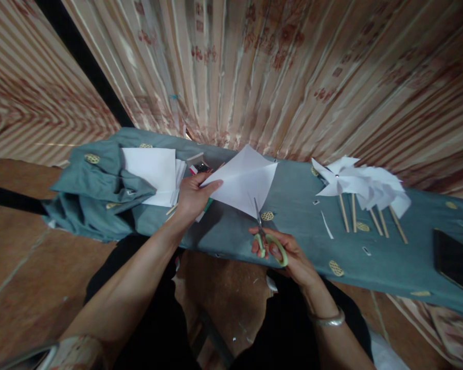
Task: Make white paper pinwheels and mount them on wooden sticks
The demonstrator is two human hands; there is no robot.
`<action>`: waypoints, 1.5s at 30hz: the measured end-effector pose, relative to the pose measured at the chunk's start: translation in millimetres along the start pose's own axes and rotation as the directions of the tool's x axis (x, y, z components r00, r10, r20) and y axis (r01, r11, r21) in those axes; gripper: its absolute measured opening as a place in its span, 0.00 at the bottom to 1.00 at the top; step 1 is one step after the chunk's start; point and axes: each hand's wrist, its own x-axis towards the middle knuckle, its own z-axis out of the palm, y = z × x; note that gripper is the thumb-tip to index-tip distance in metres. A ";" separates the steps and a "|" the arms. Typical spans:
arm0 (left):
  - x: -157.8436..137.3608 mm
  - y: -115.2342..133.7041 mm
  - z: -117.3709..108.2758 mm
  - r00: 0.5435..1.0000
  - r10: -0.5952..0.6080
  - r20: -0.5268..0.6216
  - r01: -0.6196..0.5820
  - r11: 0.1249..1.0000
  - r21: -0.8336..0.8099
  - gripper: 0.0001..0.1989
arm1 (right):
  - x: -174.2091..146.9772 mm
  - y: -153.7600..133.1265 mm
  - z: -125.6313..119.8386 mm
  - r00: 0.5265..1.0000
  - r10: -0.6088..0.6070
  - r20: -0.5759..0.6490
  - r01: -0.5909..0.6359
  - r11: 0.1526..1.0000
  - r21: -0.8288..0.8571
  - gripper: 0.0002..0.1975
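Observation:
My left hand (195, 194) pinches the left corner of a square white sheet of paper (247, 180), held up above the cloth with a corner toward me. Faint crease lines run across the sheet. In my right hand (285, 249) is a pair of scissors (260, 231) with pale green handles, fingers through the loops. Their blades point away from me and meet the sheet's near corner; I cannot tell how far they have cut. Behind my left hand lies a small clear packet (199, 163) with dark bits in it, partly hidden.
A stack of white paper (150, 172) lies left on the green cloth (301, 226), partly under a fold. Several white paper pinwheels (337, 177) on wooden sticks lie to the right. Near them are a thin paper strip (326, 225) and a dark phone (452, 259). A curtain (231, 77) hangs behind.

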 end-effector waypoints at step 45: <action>-4.4 2.1 0.8 0.998 0.024 0.064 -0.026 0.999 0.028 0.16 | 4.7 7.2 3.1 0.988 0.080 -0.132 -0.076 0.997 0.032 0.23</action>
